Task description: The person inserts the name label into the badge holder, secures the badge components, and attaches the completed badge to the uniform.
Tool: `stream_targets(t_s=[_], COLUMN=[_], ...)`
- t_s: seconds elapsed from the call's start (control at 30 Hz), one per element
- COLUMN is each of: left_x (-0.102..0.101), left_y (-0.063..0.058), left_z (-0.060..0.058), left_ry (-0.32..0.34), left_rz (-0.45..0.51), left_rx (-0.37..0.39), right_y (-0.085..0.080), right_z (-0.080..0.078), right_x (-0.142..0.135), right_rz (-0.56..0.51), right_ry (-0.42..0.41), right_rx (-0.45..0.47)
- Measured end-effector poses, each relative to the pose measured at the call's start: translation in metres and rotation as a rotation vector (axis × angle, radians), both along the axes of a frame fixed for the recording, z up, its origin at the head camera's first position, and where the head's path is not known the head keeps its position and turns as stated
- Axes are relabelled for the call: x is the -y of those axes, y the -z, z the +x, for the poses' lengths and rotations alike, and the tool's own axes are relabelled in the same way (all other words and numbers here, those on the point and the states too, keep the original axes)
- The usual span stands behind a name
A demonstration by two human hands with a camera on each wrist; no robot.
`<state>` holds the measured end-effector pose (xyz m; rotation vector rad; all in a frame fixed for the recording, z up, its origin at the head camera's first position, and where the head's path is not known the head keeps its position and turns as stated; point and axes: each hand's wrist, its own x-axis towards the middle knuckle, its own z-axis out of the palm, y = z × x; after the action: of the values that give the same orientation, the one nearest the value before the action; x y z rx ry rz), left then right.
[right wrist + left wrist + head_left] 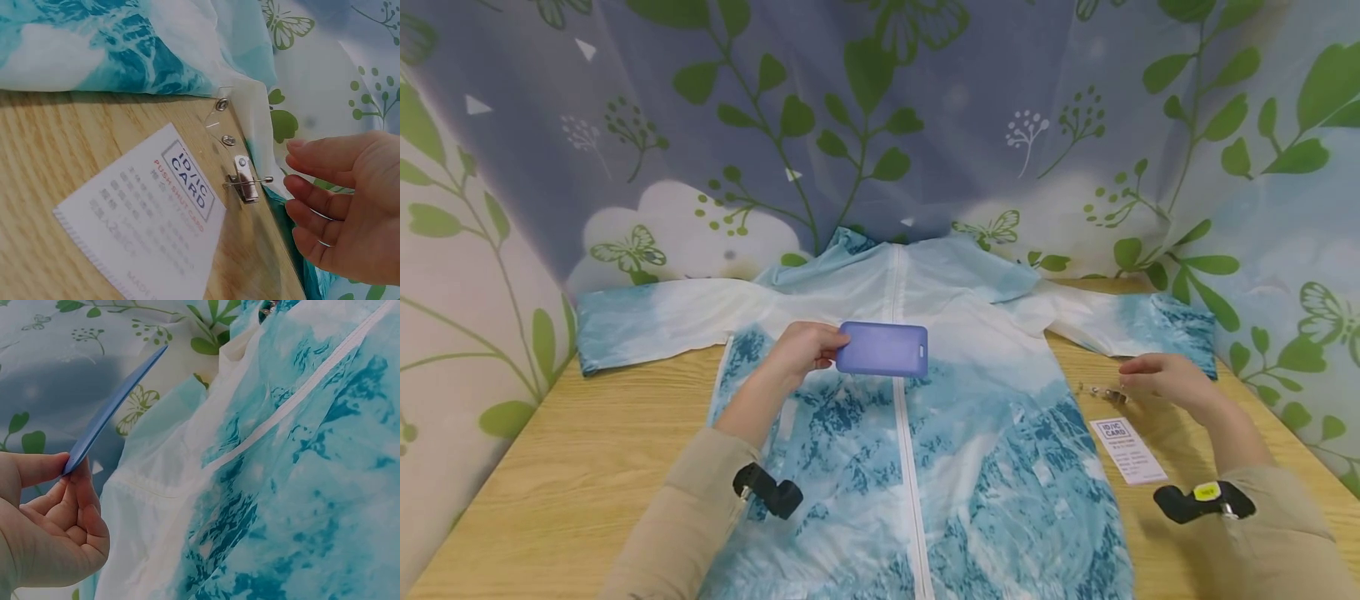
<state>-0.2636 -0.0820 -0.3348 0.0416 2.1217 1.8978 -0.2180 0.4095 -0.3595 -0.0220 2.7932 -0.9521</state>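
My left hand (805, 350) pinches one end of a purple-blue badge holder (882, 350) between thumb and fingers, above the jacket; the left wrist view has the holder (115, 409) edge-on. A slot shows at its far end. Over the right side of the table, my right hand (1168, 383) hovers with relaxed fingers and holds nothing. Close to its fingertips lies a metal badge clip (244, 181) with a pin and a clear snap strap (222, 125). A white card printed ID/IC CARD (1127, 450) lies on the wood, nearer to me than the clip.
A blue and white zip jacket (1000, 433) lies spread across the wooden table (557, 467), its sleeves out to both sides. A leaf-patterned curtain (880, 125) encloses the back and sides.
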Motion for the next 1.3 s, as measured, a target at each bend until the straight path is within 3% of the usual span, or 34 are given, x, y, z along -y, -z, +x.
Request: stream_targets(t_s=[0.2, 0.43, 1.03, 1.3], left_x=[-0.001, -0.003, -0.005, -0.007], left_y=[0.001, 0.004, 0.004, 0.004], left_z=[0.000, -0.002, -0.001, 0.001], left_ry=[0.001, -0.009, -0.023, -0.035], left_rz=[0.001, -0.001, -0.003, -0.001], left_rx=[-0.006, -0.008, -0.019, -0.004], right_y=[-0.005, -0.010, -0.040, -0.045], right_z=[0.004, 0.004, -0.021, -0.031], right_x=[0.001, 0.025, 0.099, 0.136], right_rz=[-0.028, -0.091, -0.251, -0.340], right_ry=[0.022, -0.011, -0.150, -0.221], right_rx=[-0.020, -0.055, -0.080, -0.055])
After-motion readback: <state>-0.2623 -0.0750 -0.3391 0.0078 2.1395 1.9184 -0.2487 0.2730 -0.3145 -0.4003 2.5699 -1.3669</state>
